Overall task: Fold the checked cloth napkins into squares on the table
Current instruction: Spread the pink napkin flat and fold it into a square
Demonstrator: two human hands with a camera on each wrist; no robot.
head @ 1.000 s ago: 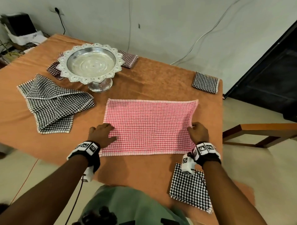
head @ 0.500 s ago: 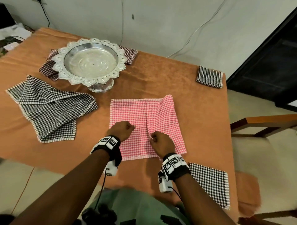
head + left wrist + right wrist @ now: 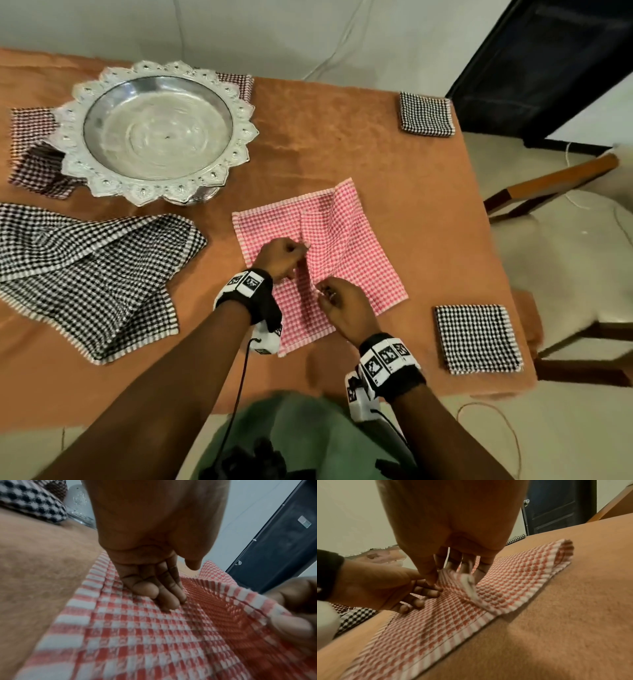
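On the table (image 3: pixel 342 137), right hand (image 3: pixel 346 308) pinches pink napkin (image 3: pixel 356 253); left hand (image 3: pixel 279 255) fingers (image 3: pixel 164 596) press it, straight.

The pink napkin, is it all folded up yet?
Partly folded. The pink napkin has its right flap over the middle, loose; the right hand pinches its edge.

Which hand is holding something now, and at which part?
The right hand pinches the pink napkin at its folded-over edge. The left hand only presses it flat.

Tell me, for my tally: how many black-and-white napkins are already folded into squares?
2: one folded napkin at the table's far right corner, another folded napkin near the right front edge. More may lie hidden.
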